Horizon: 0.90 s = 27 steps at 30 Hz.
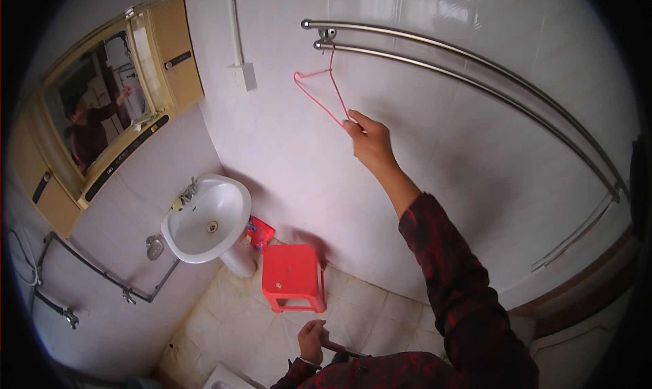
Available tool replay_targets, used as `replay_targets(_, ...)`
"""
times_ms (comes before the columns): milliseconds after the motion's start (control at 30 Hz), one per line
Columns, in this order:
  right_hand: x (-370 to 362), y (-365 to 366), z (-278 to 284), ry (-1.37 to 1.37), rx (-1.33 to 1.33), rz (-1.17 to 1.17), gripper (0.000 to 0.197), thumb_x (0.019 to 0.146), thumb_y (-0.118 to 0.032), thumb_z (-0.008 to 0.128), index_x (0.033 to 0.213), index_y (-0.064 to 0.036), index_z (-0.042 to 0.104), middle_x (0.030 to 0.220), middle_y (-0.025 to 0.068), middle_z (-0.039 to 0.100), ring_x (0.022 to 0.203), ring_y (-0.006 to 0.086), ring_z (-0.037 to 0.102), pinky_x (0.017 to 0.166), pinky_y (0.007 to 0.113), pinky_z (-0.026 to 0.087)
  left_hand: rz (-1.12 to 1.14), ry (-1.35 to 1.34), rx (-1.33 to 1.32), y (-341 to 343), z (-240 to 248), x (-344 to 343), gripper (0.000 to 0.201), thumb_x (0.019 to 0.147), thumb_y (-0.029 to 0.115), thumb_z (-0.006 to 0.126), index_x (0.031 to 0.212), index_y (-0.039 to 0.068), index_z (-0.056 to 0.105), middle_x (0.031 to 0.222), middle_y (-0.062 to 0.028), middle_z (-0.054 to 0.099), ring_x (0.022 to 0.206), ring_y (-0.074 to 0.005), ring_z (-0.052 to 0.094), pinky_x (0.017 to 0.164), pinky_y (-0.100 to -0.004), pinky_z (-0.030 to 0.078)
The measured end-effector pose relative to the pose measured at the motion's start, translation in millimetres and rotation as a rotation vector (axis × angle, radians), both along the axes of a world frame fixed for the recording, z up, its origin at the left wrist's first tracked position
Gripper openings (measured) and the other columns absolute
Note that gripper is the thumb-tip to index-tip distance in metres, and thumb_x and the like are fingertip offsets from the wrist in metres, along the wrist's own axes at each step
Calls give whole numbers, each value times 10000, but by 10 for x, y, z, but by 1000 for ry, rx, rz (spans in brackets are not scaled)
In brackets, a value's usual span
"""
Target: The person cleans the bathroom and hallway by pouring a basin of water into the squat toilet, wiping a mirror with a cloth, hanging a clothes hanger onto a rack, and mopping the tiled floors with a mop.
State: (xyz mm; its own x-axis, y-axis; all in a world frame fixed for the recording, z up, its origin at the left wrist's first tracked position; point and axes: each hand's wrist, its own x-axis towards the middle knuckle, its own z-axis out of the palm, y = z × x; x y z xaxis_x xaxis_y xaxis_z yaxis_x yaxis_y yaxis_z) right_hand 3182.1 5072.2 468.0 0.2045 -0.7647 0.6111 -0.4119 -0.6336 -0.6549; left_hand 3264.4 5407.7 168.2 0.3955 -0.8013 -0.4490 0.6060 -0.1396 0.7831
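Observation:
My right hand (369,139) is raised against the white tiled wall and grips a thin pink wire hanger (316,90). The hanger's hook sits over the lower of two chrome towel rails (435,60) mounted on the wall. My left hand (312,339) hangs low near my body, fingers curled around a dark brownish object (343,350) that I cannot identify. Both arms wear dark red patterned sleeves.
A red plastic stool (293,278) stands on the tiled floor by the wall. Left of it is a white pedestal sink (207,219) with a tap, a red packet (260,231) beside it. A mirrored cabinet (102,104) hangs at upper left, pipes run below.

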Motion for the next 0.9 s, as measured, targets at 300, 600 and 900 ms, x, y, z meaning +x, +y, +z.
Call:
replay_targets(300,-1261,1694,-3509,639,809,452,561,740,-115,542,1294,-146,462,1034,165,611,970,274,580,852,335,441,-199,-155,53,-6,133,91,209,880,181,548,958,-12,574,699,-54,573,609,-125,539,587,-246,440)
replay_targets(600,-2235,3411,-4839,924,1300,383,247,734,-281,616,934,-141,655,1007,118,621,999,332,559,933,594,311,-463,-179,8,-16,302,-148,139,895,113,512,951,4,577,755,-66,600,707,-134,567,680,-275,463)
replay_targets(900,-1396,3237,-4221,665,1031,470,487,660,-536,647,711,-52,668,689,166,623,687,363,608,600,432,484,18,-556,39,43,383,1286,238,864,179,519,1039,19,537,635,-9,479,535,-105,437,486,-206,370)
